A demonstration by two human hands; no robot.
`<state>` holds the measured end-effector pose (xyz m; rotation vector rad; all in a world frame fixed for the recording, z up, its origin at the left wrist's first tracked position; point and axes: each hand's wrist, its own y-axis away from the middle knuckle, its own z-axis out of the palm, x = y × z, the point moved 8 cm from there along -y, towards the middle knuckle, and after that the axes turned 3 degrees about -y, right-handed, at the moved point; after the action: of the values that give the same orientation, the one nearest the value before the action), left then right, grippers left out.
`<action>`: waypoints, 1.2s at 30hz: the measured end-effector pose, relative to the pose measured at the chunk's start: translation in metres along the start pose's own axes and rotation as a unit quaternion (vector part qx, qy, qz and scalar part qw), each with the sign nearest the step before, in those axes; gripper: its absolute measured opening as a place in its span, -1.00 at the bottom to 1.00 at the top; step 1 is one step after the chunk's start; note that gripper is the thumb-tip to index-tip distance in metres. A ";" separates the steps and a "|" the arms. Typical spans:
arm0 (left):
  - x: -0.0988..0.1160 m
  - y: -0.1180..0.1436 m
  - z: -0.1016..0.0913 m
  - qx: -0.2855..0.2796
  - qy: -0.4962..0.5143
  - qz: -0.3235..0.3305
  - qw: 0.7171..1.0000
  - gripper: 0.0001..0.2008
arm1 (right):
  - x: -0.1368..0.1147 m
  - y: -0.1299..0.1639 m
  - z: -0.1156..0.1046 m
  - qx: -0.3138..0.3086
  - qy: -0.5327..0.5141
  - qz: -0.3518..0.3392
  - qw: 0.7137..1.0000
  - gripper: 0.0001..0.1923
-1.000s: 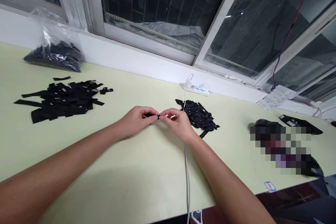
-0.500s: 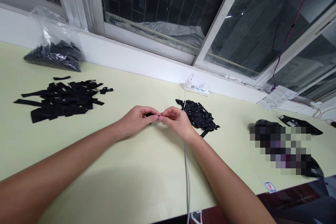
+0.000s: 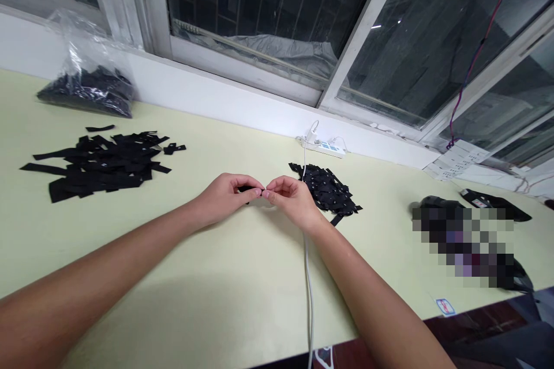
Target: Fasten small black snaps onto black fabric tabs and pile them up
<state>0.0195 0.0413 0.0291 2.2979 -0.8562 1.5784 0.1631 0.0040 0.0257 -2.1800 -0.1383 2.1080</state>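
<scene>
- Barely any shift vs 0.5 s ago; fingertips still meeting at frame center.
- Left hand [image 3: 225,197] + right hand [image 3: 291,199]: both pinched narrow on small black strip [image 3: 247,189], just above table [image 3: 216,300].
- Dark pile [image 3: 329,190] just right of hands; bigger pile [image 3: 97,162] center-left; white cable [image 3: 309,282] lower center.

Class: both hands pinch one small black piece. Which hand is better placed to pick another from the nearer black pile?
Probably the right hand: the pile lies just beyond it, while the left hand is farther away.
</scene>
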 end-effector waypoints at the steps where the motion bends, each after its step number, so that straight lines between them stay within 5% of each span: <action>1: 0.000 0.000 0.000 0.001 -0.002 -0.001 1.000 -0.73 | 0.001 0.000 0.000 -0.001 -0.005 0.004 1.000 -0.67; 14: 0.007 0.003 -0.002 0.021 -0.035 0.002 0.999 -0.74 | 0.005 0.000 0.000 -0.022 0.069 0.022 0.997 -0.68; 27: 0.006 0.001 -0.001 0.021 -0.015 0.006 1.000 -0.74 | 0.003 0.000 0.001 -0.010 -0.003 0.022 1.000 -0.64; 36: 0.000 0.002 0.002 0.009 0.039 -0.020 0.999 -0.71 | 0.012 0.005 0.003 -0.033 -0.087 0.099 0.991 -0.64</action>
<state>0.0195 0.0387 0.0283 2.2349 -0.7768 1.6532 0.1605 0.0005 0.0126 -2.1227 -0.0051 2.4335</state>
